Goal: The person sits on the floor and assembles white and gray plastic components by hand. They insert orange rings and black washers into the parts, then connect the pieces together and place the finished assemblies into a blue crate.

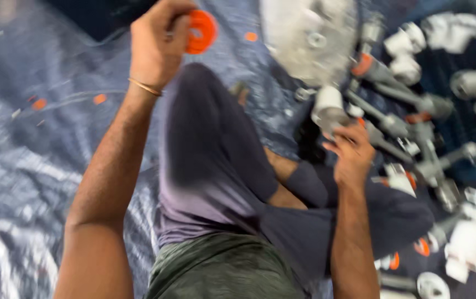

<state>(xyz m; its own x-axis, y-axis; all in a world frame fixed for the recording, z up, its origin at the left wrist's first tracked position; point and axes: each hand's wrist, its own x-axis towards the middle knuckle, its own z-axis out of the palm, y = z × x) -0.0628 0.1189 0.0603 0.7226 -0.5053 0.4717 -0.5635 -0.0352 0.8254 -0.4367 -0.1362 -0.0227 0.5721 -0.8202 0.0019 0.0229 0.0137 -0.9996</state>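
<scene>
Here, view: a blurred look down from the head over a seated person's bent legs and both bare arms.
Left hand: the left hand [158, 41] is raised toward the top of the frame, fingers curled tight into a closed grip around an orange ring-shaped part [200, 31].
Orange part: round, with a hole in the middle, sticking out to the right of the closed fingers, well above the knee.
Left wrist: a thin gold bangle [145, 87] circles it just below the hand.
Right hand: the right hand [351, 150] is lower and on the right, fingers bent and wrapped around a grey and white fitting [331, 109]; blur hides exactly how the fingertips sit on it.
Fitting: it sits at the near edge of the pile, its white rounded end above the fingers, a grey stem running off to the right.
Pile: many grey and white fittings [426, 127], some with orange collars, lie scattered on the right, from the upper corner down to the lower edge.
Disc: a pale round metal piece [310, 36] lies at the top, above the right hand, too smeared to read in detail.
Legs: dark trousers [216, 149] cover the raised knee between the two arms.
Floor cover: a blue patterned sheet [27, 166] spreads under everything, with a few small orange bits [99, 99] on it at the left.
</scene>
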